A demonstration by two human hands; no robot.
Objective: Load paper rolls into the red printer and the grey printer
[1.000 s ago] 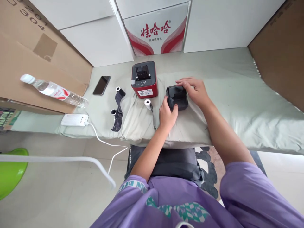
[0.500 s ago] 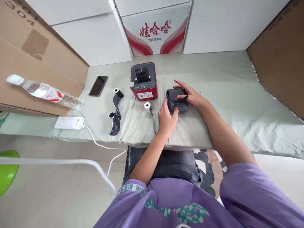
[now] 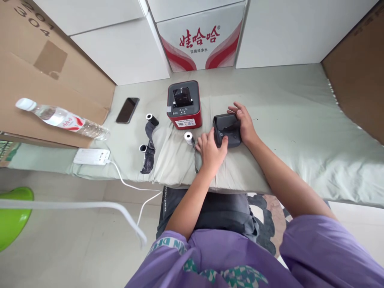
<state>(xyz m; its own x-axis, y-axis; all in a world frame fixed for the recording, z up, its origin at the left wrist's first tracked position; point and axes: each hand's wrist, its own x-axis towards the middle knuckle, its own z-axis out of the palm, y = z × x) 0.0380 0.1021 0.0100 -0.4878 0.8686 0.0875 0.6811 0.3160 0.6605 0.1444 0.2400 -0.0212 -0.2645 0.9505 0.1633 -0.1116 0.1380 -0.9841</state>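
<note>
Black machine [image 3: 227,131] sits flat on the cloth [image 3: 288,104] between both hands; clock directions taken from it, 12 being away from the wearer.

Left hand [image 3: 212,151], at 8 o'clock: forefinger against the side, thumb pressed on the near top edge, pinching that corner; other fingers fan out toward the paper roll [image 3: 189,137] at 9. Right hand [image 3: 246,125], at 2-3 o'clock: palm side along the machine's edge, fingers loosely spread past the 1 o'clock corner. Contact of its underside unclear.

Handling, judged by look: stiff hard shell, probably light enough for one hand; matte sides should give fair friction. The glossy dark part over the 12 o'clock half looks slicker and more delicate; cannot tell whether lid or film. Soft, wrinkled cloth may let the body slide or rock under a push.

Best hold: flat sides at 3 and 9, low down, avoiding the glossy part. Red machine [image 3: 186,106] stands at 10, apart.
</note>
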